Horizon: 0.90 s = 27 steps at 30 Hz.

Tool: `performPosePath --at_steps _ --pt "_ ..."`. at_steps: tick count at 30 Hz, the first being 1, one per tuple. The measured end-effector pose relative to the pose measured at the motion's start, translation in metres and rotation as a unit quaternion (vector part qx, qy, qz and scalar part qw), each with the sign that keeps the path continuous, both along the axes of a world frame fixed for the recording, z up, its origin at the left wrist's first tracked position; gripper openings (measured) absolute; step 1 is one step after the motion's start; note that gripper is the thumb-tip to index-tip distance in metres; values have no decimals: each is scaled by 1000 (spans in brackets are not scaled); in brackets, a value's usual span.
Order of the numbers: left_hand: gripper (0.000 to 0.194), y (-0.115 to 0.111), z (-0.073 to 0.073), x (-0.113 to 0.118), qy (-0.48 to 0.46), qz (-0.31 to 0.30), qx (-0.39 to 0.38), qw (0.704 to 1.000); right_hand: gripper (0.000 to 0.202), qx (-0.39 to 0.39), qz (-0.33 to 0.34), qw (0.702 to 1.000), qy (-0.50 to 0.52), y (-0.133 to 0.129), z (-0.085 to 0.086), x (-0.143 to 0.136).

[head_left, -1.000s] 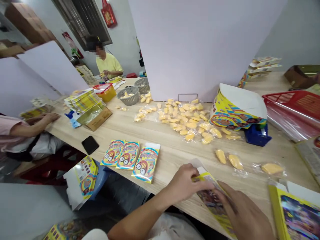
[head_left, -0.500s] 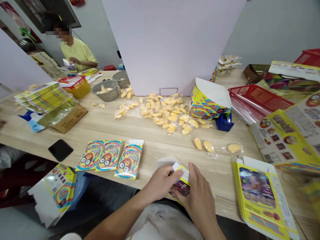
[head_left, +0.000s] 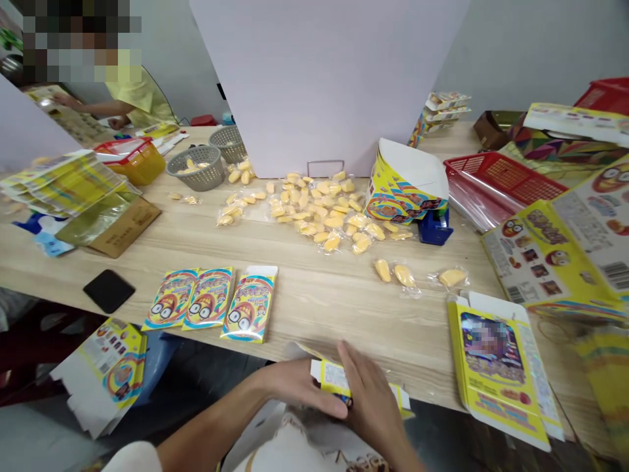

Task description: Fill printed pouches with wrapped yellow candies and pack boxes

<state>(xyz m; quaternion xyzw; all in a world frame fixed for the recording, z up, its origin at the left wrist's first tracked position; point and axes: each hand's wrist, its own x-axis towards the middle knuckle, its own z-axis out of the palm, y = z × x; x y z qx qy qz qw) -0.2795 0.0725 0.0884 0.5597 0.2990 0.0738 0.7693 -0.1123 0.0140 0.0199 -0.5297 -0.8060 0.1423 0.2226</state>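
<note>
A small yellow cardboard box (head_left: 335, 376), with a white flap at its left end, is between my two hands just over the table's front edge. My left hand (head_left: 297, 392) grips it from the left, thumb lying across the front. My right hand (head_left: 369, 401) is laid over its right part, fingers close together and pointing away from me. The hands cover much of the box. To the left, several upright-printed cartoon boxes (head_left: 248, 307) lie in a row. Beyond my hands are wrapped yellow sweets (head_left: 403, 275).
A heap of wrapped sweets (head_left: 314, 210) lies before a white partition (head_left: 334, 85). Flattened boxes (head_left: 496, 373) are stacked at right, near a red basket (head_left: 506, 174) and blue tape dispenser (head_left: 435, 228). Left are a phone (head_left: 109, 290), a grey basket (head_left: 196, 169) and a co-worker (head_left: 132, 98).
My hands and the box have come lower and closer to my body, and the box has turned more sideways. The camera view has shifted slightly. The co-worker's arm has reached left.
</note>
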Motion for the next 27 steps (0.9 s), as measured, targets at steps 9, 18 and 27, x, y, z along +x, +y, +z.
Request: performPosePath --at_steps 9,18,27 --pt "30 11 35 -15 89 258 299 914 35 -290 -136 891 323 26 35 35" --pt "61 2 -1 20 40 401 215 889 51 -217 -133 849 463 43 48 23" --pt "50 2 1 32 -45 396 170 901 25 -115 -224 829 498 59 55 30"
